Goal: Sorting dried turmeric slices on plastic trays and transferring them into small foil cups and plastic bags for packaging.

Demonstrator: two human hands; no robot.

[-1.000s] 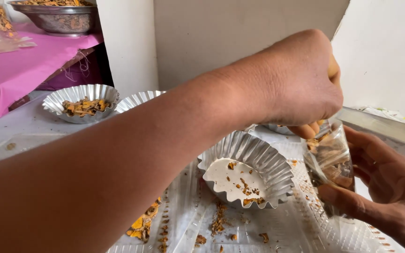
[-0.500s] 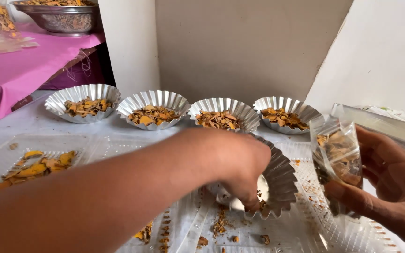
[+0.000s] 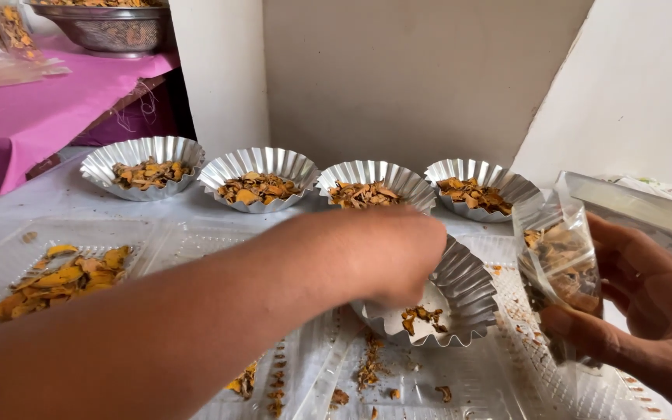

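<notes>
My left hand (image 3: 398, 257) reaches across from the lower left, its fingers curled down into a tilted silver fluted foil bowl (image 3: 468, 292). A few brown dried pieces (image 3: 421, 317) lie in the bowl; the fingertips are hidden behind the knuckles. At the right, my right hand (image 3: 647, 327) grips a small clear plastic bag (image 3: 558, 260) partly filled with the same brown dried pieces, held upright just right of the bowl. Crumbs (image 3: 367, 365) are scattered on the clear plastic sheet below the bowl.
Four foil bowls of dried pieces stand in a row behind: (image 3: 143, 167), (image 3: 258, 179), (image 3: 375, 185), (image 3: 480, 190). A clear tray (image 3: 9, 257) with yellow-orange slices lies at left. A pink-covered table (image 3: 33, 117) carries a metal bowl (image 3: 103, 27). A white box edge (image 3: 639, 202) lies at right.
My left hand came down from the bag's mouth, leftward, into the foil bowl. The right hand with the bag has stayed nearly still, tilting a little.
</notes>
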